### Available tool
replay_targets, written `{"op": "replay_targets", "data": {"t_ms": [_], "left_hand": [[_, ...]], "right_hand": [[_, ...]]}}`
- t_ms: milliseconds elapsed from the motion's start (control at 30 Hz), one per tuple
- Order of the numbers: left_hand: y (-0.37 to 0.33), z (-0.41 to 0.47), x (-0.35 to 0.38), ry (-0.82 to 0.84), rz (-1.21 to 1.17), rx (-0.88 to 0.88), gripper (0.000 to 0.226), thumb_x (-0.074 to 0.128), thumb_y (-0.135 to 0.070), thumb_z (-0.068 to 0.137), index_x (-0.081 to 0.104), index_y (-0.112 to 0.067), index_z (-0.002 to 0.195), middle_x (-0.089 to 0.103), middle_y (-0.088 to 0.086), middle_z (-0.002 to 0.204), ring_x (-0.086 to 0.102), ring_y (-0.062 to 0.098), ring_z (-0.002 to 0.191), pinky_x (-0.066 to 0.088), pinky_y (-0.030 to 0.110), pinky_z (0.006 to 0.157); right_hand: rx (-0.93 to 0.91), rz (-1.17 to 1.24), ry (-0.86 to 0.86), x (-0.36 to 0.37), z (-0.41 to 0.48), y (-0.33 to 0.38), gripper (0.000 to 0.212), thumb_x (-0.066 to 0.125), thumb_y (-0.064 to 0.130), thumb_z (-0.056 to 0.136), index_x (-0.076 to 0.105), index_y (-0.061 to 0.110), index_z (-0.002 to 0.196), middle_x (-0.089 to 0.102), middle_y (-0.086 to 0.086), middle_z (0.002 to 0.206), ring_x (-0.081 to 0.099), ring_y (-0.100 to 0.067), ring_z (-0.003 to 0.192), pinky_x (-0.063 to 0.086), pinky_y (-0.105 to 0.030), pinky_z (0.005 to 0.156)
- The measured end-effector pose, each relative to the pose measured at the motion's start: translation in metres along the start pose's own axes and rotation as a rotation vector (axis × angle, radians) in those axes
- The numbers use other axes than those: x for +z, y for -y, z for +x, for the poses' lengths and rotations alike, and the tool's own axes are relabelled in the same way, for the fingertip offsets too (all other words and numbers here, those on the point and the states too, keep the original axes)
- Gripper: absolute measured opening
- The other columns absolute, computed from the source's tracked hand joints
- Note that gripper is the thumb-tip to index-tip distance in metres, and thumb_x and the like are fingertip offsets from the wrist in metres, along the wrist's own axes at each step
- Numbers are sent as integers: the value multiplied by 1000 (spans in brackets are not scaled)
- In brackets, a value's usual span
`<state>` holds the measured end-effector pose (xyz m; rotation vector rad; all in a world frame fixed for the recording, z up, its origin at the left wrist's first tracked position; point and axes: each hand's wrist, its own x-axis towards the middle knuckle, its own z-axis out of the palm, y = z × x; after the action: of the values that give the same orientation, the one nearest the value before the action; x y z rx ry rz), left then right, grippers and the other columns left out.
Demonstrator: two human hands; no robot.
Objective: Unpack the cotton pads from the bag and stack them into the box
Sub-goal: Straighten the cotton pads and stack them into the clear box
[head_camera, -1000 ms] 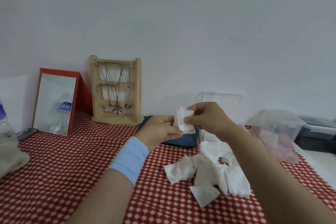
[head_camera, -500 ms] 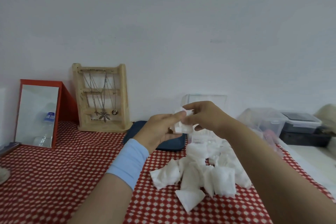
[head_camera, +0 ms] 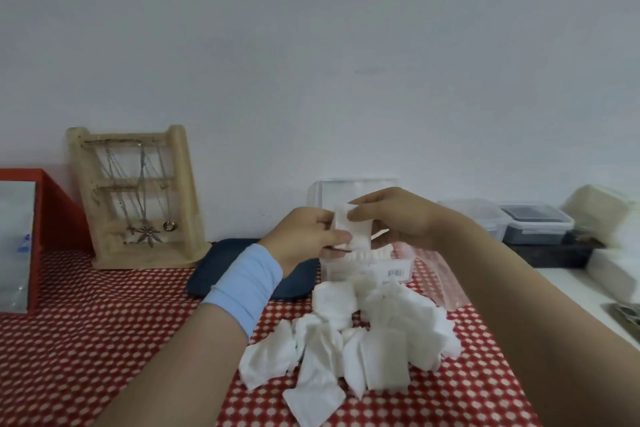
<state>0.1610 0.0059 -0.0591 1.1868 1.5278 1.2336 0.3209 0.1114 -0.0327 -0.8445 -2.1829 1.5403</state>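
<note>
Loose cotton pads point(head_camera: 360, 350) lie before the box point(head_camera: 367, 263), jewellery stand point(head_camera: 135, 198) far left behind.

- One view only: head cam, worn by person, wide-angle.
- Faces fwd and slightly down; white wall point(head_camera: 346, 45) fills upper half.
- Close over surface point(head_camera: 86, 340); forearms enter from bottom edge, hands mid-frame.

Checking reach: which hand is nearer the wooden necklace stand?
Left. The left hand is just right of the necklace stand; the right hand is farther right, beyond the cotton pad both hold.
</note>
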Motion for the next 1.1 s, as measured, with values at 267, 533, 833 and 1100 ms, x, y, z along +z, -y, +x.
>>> {"op": "replay_targets", "data": {"t_ms": [267, 533, 833, 1100], "left_hand": [[-10, 70, 17, -135, 318, -9, 53, 72, -18, 89, 46, -20, 136, 70, 1, 111, 70, 17, 98, 59, 29, 85], [12, 129, 55, 99, 1105, 184, 33, 43, -39, 102, 69, -35, 122, 57, 4, 129, 49, 26, 123, 44, 44, 105], [24, 139, 62, 60, 1312, 144, 31, 59, -38, 94, 74, -24, 118, 51, 4, 128, 49, 25, 122, 44, 35, 100], [35, 140, 50, 13, 1383, 90, 37, 56, -43, 94, 71, -24, 122, 51, 6, 131, 50, 26, 121, 45, 36, 98]], "right_hand": [[67, -162, -279, -67, 23, -6, 13, 70, 22, 94, 71, 11, 102, 77, -10, 92, 74, -20, 75, 61, -33, 66], [197, -282, -450, -92, 42, -45, 19, 76, 15, 88, 72, -2, 96, 76, -18, 78, 76, -36, 79, 64, -35, 62], [319, -533, -365, -71, 59, -55, 22, 74, 20, 82, 73, -1, 87, 76, -12, 72, 77, -25, 71, 47, -23, 48], [336, -1205, -425, -25, 80, -57, 21, 63, 10, 84, 47, 16, 72, 51, 2, 68, 51, -15, 60, 41, -25, 56]]}}
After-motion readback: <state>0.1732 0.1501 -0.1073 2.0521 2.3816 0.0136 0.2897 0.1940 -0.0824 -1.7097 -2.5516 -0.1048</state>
